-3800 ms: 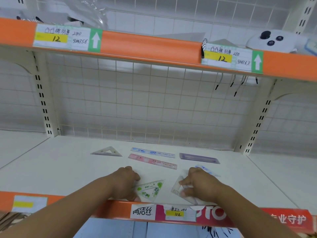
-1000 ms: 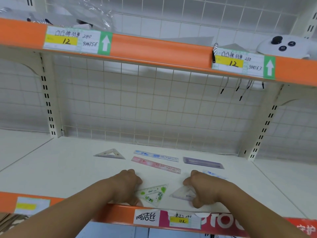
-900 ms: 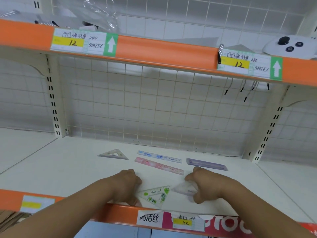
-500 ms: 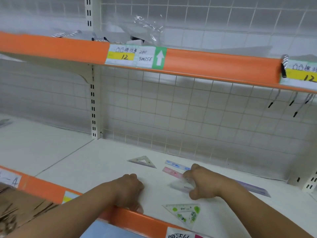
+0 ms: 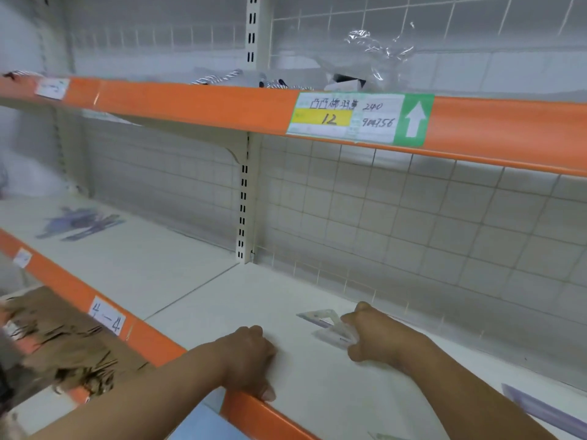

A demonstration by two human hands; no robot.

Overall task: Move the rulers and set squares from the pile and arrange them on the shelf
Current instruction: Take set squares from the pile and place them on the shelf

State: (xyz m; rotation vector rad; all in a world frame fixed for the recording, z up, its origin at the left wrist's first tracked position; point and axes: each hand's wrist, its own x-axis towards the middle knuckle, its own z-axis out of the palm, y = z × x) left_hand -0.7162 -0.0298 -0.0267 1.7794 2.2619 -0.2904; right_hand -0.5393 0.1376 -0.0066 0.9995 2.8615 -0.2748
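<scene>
My right hand (image 5: 373,333) holds a clear set square (image 5: 336,336) low over the white shelf (image 5: 222,300), its edge overlapping another clear set square (image 5: 317,315) that lies flat. My left hand (image 5: 251,360) rests curled on the shelf's orange front edge (image 5: 152,341) and holds nothing. A purple ruler (image 5: 546,411) lies at the lower right. The tip of a green set square (image 5: 381,436) shows at the bottom edge. A pile of purple rulers and set squares (image 5: 79,223) lies far left on the neighbouring shelf bay, blurred.
An upper orange shelf edge (image 5: 190,106) with a price label (image 5: 359,119) runs overhead, crumpled clear plastic (image 5: 374,52) on it. A wire grid backs the shelf. A slotted upright post (image 5: 243,204) splits the bays. Brown cardboard (image 5: 57,338) sits below at left.
The view has swung left. My right hand has carried the clear set square left and back, up to the flat set square. My left hand stays on the front edge.
</scene>
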